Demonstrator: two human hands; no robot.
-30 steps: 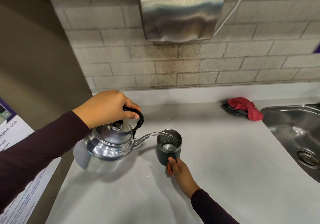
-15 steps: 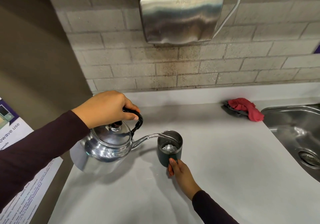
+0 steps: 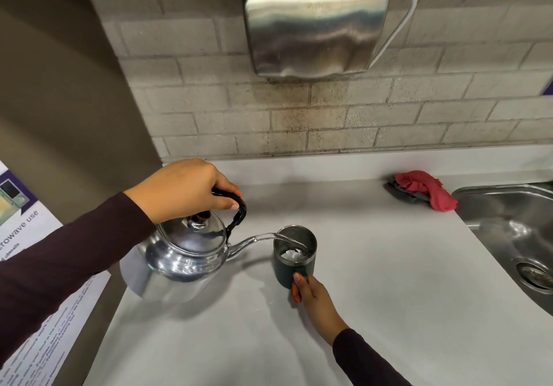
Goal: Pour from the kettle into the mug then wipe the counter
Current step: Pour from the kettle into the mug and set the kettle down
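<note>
The left hand is gripping the kettle handle, spout tilting rightward over the mug — the right hand is clasping it, mid-counter.

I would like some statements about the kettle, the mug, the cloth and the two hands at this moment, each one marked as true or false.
1. The left hand holds the kettle by its black handle. True.
2. Water runs from the spout into the mug. True.
3. The right hand is wiping the counter with the red cloth. False: it steadies the mug at its near side, and the cloth lies untouched by the sink.
4. The kettle's lid is off. False: the lid is on.
5. The mug stands in the sink. False: it stands on the counter, left of the sink.
</note>
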